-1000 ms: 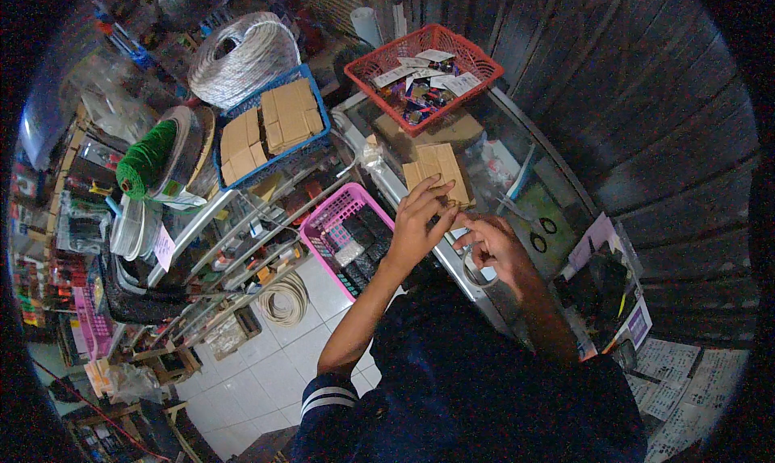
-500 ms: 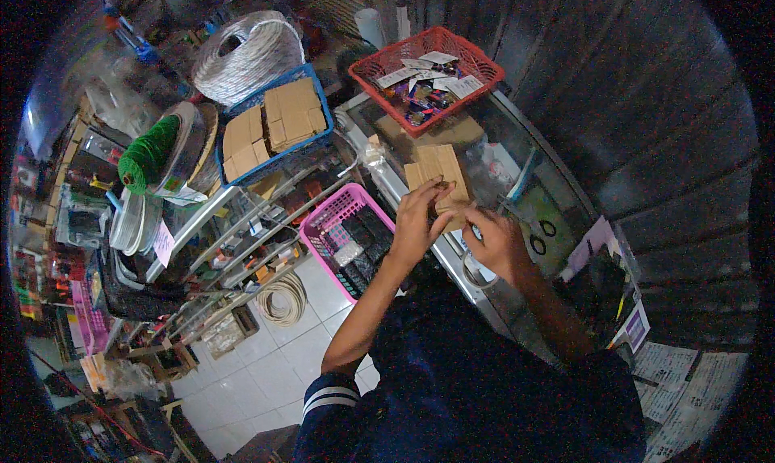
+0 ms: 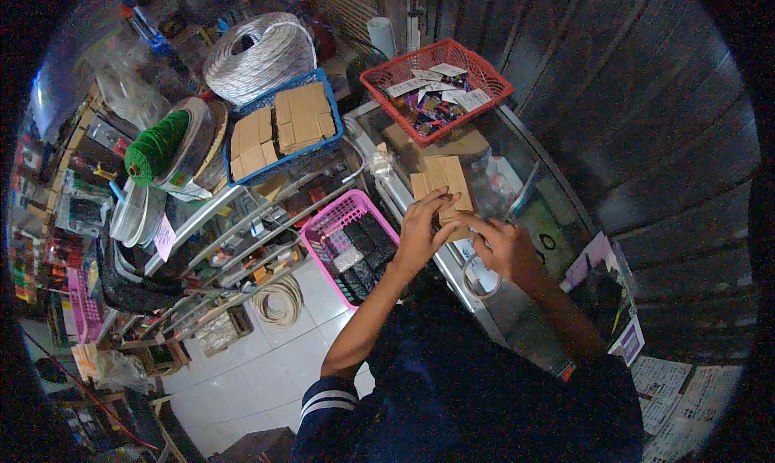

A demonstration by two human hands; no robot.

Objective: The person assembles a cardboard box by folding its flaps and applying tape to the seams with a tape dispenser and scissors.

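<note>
A folded brown cardboard piece [image 3: 442,177] rests on the glass-topped counter [image 3: 517,310] in front of me. My left hand [image 3: 421,230] is bent over its near left part, fingertips pressed on top and thumb at the near edge. From the other side my right hand [image 3: 502,251] reaches in, its fingers closed together at the cardboard's near right edge. What those right fingers pinch is too small to tell. Just below the right hand is a pale ring [image 3: 482,279], like a roll of tape; I cannot tell whether the hand touches it.
A red basket [image 3: 440,124] of carded packets stands at the counter's far end. Left of it, a blue basket [image 3: 282,161] holds folded cardboard, beside a white twine roll [image 3: 270,55] and a green spool [image 3: 155,150]. A pink basket [image 3: 319,229] with black packets is left of my arm.
The view has shifted slightly, so things sit lower in the picture. My right fingers have moved in closer to my left hand, over the cardboard's near edge; the left hand keeps its hold.
</note>
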